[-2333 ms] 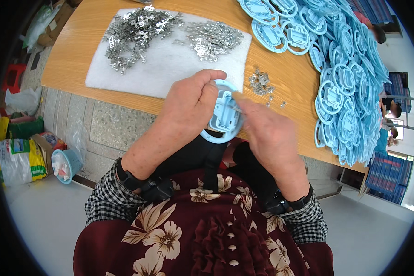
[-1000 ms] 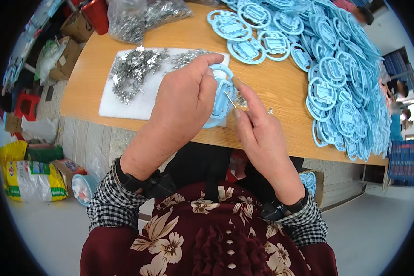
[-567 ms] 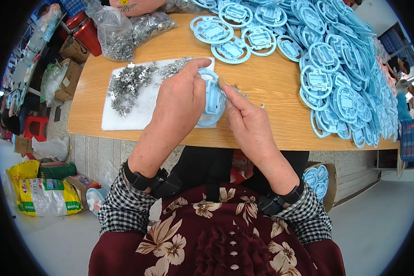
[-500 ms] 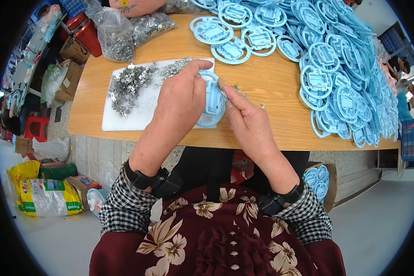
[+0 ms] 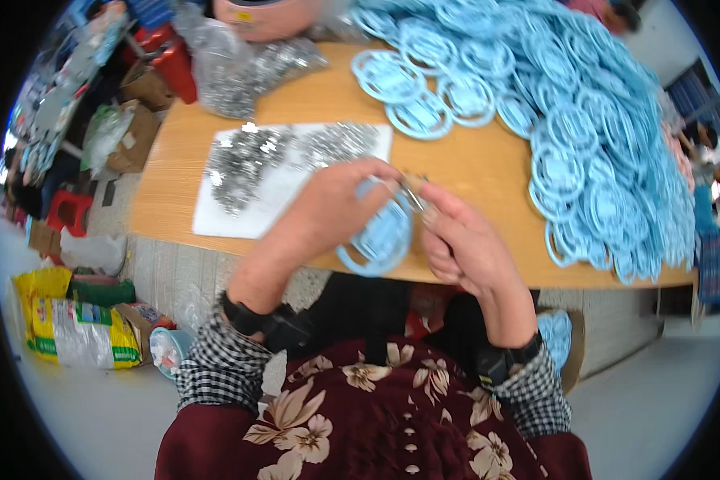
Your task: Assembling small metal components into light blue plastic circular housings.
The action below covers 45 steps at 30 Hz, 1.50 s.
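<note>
My left hand is closed on a light blue oval plastic part, which hangs tilted near the table's front edge. At the part's upper end, my right hand has its fingers curled and pinches a small shiny metal piece. Its exact kind is blurred. The thumb and fingertips of both hands nearly meet there. Left of them, a white foam sheet bears a heap of small silvery metal pieces and a flatter spread of similar pieces.
A big pile of similar blue plastic parts covers the table's right and far side. Clear bags of metal pieces, a red container and a pink bin stand at the back left. A box with blue parts is below right.
Both hands and the blue part have come nearer to me, and the part is tilted more. My right fingers have curled in, with the metal piece now showing. The view has shifted slightly.
</note>
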Motion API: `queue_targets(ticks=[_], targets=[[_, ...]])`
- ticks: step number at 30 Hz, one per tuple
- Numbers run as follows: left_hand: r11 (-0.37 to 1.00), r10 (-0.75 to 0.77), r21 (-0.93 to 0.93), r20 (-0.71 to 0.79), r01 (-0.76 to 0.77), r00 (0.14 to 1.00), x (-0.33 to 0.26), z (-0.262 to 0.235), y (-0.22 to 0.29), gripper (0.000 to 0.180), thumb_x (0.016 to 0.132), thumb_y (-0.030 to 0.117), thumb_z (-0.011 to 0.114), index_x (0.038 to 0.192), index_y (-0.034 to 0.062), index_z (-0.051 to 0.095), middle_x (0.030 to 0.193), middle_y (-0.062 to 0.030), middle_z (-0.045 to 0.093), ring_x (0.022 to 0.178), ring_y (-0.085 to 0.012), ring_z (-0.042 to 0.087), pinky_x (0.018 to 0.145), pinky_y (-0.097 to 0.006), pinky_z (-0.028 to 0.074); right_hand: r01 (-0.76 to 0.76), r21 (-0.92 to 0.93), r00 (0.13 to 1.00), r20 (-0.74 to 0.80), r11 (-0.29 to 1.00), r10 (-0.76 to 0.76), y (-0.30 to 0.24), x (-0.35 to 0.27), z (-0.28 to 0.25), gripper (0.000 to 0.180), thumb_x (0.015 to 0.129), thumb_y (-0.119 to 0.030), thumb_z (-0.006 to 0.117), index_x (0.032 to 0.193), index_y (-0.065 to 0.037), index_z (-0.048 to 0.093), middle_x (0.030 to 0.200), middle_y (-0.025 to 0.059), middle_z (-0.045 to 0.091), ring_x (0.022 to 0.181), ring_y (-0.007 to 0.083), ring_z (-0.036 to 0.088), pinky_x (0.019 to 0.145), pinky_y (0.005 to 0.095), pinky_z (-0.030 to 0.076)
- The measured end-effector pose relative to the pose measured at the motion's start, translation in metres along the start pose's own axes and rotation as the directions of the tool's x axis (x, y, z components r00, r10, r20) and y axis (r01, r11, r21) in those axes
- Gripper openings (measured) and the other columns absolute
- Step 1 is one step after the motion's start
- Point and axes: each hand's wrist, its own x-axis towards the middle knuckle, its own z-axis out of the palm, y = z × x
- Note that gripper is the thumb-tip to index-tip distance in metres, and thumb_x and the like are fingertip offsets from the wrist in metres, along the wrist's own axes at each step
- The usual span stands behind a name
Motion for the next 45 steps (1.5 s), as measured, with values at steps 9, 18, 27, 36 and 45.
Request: queue_targets(ticks=[9, 18, 27, 36, 45], targets=[[0.997, -0.04, -0.075, -0.053, 0.036, 0.998, -0.008, 0.007, 0.008, 0.024, 0.093, 0.028, 0.064, 0.098, 0.0059, 0.071, 0.091, -0.0182, 0.072, 0.087, -0.0371, 0.07, 0.077, -0.043, 0.055, 0.23, -0.245, 0.955, -0.128, 0.942, -0.266, 0.008, -0.003, 0.002, 0.04, 0.108, -0.018, 0.046, 0.145, -0.005, 0.043, 0.062, -0.0044, 0.04, 0.048, 0.0042, 0.035, 0.043, 0.0203, 0.028], [0.967, -0.008, -0.256, -0.06, -0.007, 0.998, -0.033, 0.023, -0.005, 0.025, 0.095, 0.028, 0.063, 0.098, 0.0043, 0.069, 0.088, -0.0147, 0.073, 0.083, -0.03, 0.071, 0.077, -0.038, 0.054, 0.402, -0.438, 0.851, -0.144, 0.804, -0.504, 0.017, 0.005, 0.006, 0.009, 0.101, -0.014, 0.06, 0.103, -0.005, 0.056, 0.07, -0.0037, 0.051, 0.055, 0.003, 0.043, 0.048, 0.0192, 0.033], [0.975, 0.063, -0.209, -0.059, -0.075, 0.996, -0.046, 0.031, 0.003, 0.026, 0.098, 0.03, 0.063, 0.103, 0.0048, 0.068, 0.086, -0.0144, 0.071, 0.078, -0.0266, 0.068, 0.074, -0.037, 0.053, 0.383, -0.329, 0.881, -0.15, 0.863, -0.448, 0.022, -0.007, 0.013, 0.009, 0.098, -0.011, 0.063, 0.094, -0.005, 0.058, 0.067, -0.0027, 0.054, 0.051, 0.0038, 0.044, 0.046, 0.0199, 0.032], [0.979, 0.079, -0.191, 0.042, -0.07, 0.996, -0.057, 0.043, 0.009, 0.029, 0.099, 0.033, 0.061, 0.105, 0.0052, 0.068, 0.091, -0.0151, 0.073, 0.086, -0.0282, 0.071, 0.078, -0.039, 0.053, 0.229, -0.164, 0.966, -0.082, 0.96, -0.244, 0.02, -0.026, -0.002, 0.011, 0.097, -0.012, 0.063, 0.091, -0.005, 0.058, 0.063, -0.0011, 0.053, 0.047, 0.0057, 0.042, 0.042, 0.0215, 0.031], [0.958, 0.065, -0.284, 0.064, -0.044, 0.996, -0.061, 0.049, 0.009, 0.029, 0.101, 0.03, 0.058, 0.11, 0.0039, 0.067, 0.095, -0.0139, 0.073, 0.089, -0.0257, 0.07, 0.081, -0.037, 0.053, 0.235, -0.194, 0.951, -0.156, 0.952, -0.267, 0.018, -0.047, -0.013, 0.009, 0.097, -0.013, 0.064, 0.095, -0.005, 0.06, 0.065, -0.0012, 0.053, 0.049, 0.0046, 0.041, 0.045, 0.0195, 0.032]])
